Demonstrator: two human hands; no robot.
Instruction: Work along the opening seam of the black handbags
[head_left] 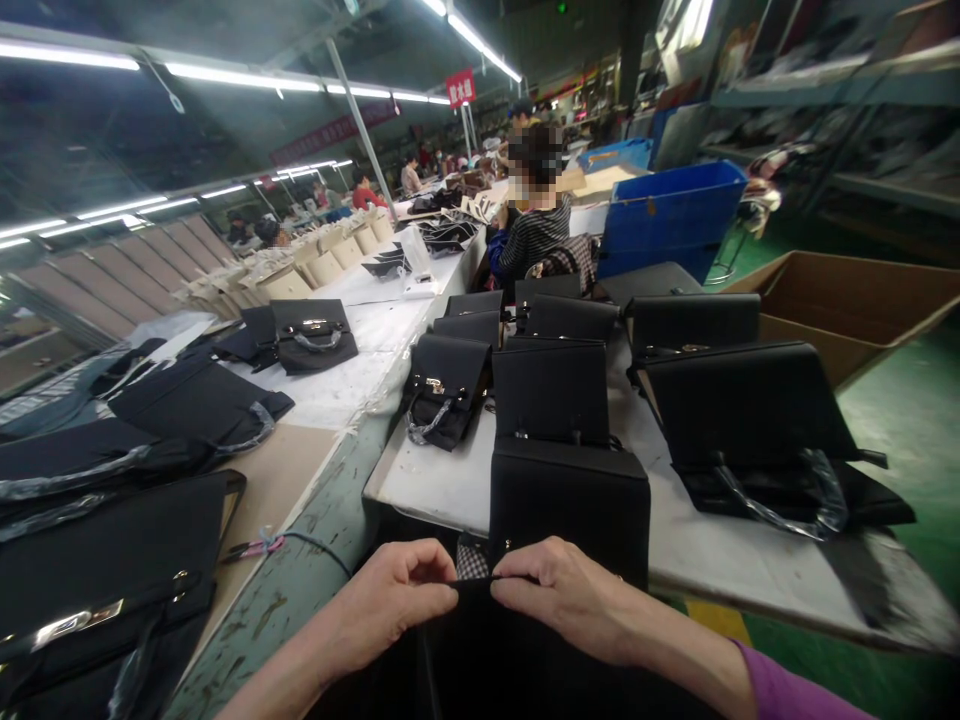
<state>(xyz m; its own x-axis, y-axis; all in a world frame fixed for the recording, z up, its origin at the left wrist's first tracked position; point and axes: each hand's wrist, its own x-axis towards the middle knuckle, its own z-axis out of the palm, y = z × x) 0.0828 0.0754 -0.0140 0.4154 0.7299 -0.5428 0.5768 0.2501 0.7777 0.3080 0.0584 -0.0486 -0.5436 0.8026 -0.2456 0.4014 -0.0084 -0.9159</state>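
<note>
My left hand and my right hand are close together at the bottom middle. Between thumb and fingers, each pinches the top edge of a black handbag in front of me. Most of that bag is dark and runs out of the bottom of the view, so its lower part cannot be made out. Just beyond my right hand stands another black handbag, partly covered by the hand. A patch of checked cloth shows between my hands.
Black handbags with plastic-wrapped handles stand on the white table ahead. More bags lie on the left bench, beside pink-handled snips. A cardboard box and blue bin stand right. A seated person is ahead.
</note>
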